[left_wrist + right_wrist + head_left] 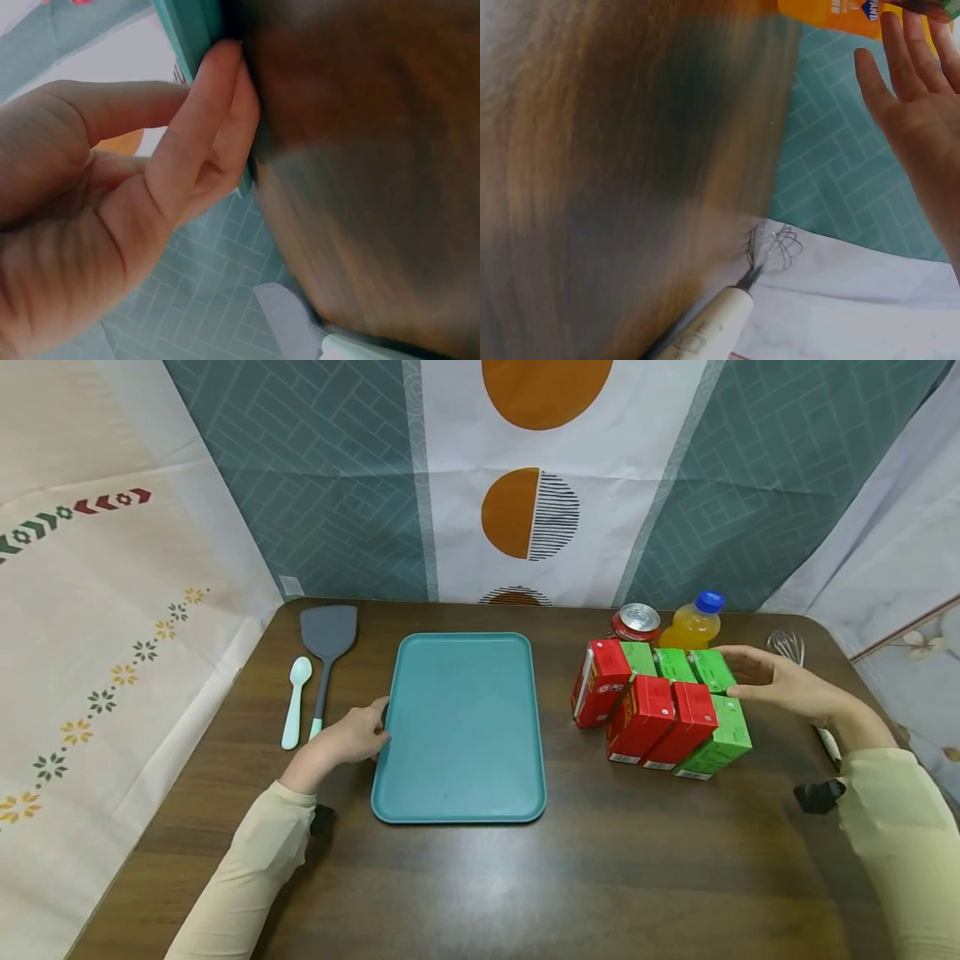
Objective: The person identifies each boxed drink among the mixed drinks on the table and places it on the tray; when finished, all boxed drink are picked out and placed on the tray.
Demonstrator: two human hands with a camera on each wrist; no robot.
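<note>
My left hand [356,731] is at the left rim of a teal rectangular tray [461,727], thumb and fingers pinching its edge; the left wrist view shows the fingers [217,97] against the rim. On the right, my right hand [780,685] reaches to a cluster of small drink cartons, its fingers spread and fairly straight beside a green carton [712,670] at the back right corner. Red cartons [641,718] and another green carton [720,739] stand close together in front. In the right wrist view the right fingers [907,67] appear extended near the cartons.
Behind the cartons stand a red can [637,620] and an orange drink bottle [693,622] with a blue cap. A whisk [787,646] lies at the right, partly hidden by the arm. A grey spatula [328,631] and a mint spoon [297,702] lie left of the tray.
</note>
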